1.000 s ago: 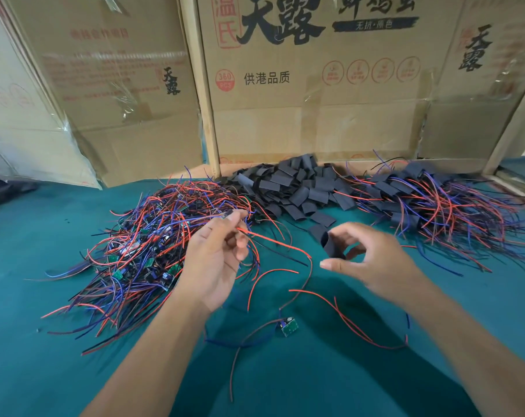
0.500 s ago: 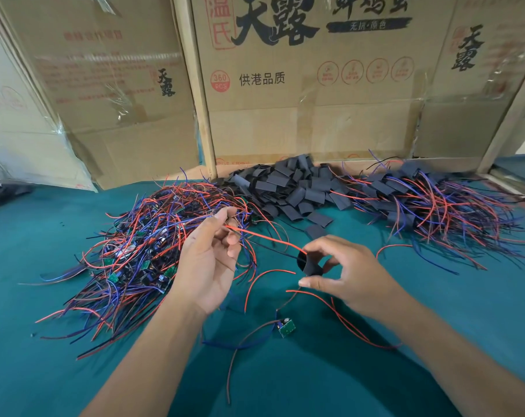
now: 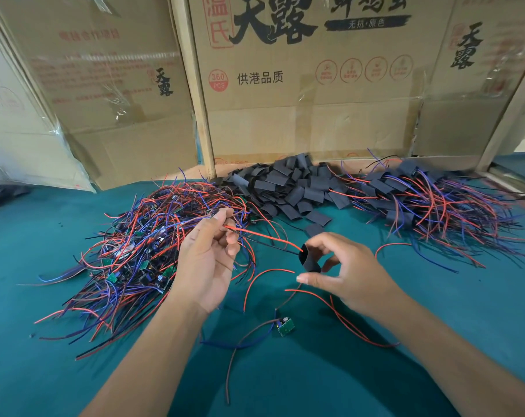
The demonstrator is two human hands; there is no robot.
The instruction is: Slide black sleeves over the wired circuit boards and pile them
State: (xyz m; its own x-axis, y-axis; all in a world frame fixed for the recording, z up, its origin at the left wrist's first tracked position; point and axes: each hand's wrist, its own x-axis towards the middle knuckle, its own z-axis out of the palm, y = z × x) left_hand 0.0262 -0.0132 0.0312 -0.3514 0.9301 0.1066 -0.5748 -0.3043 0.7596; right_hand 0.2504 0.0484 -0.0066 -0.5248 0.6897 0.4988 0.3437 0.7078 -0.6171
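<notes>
Head view: teal table, threading under way.
Raw pile: unsleeved boards, left.
Left hand: fingers pinch red wire; should keep it taut and straight.
Sleeve: mouth meets wire tip.
Right hand: fingers pinch sleeve; should avoid squashing it shut.
Board: lies below hands.
Done pile: far right.

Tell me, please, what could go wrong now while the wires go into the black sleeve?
1. Only the red and black wire tips reach the mouth of the black sleeve pinched in the right hand; one may slip outside.
2. The left hand pinches the wires far from their tips, so they may bend.
3. The loose circuit board lies below with trailing wires that could snag.
</notes>
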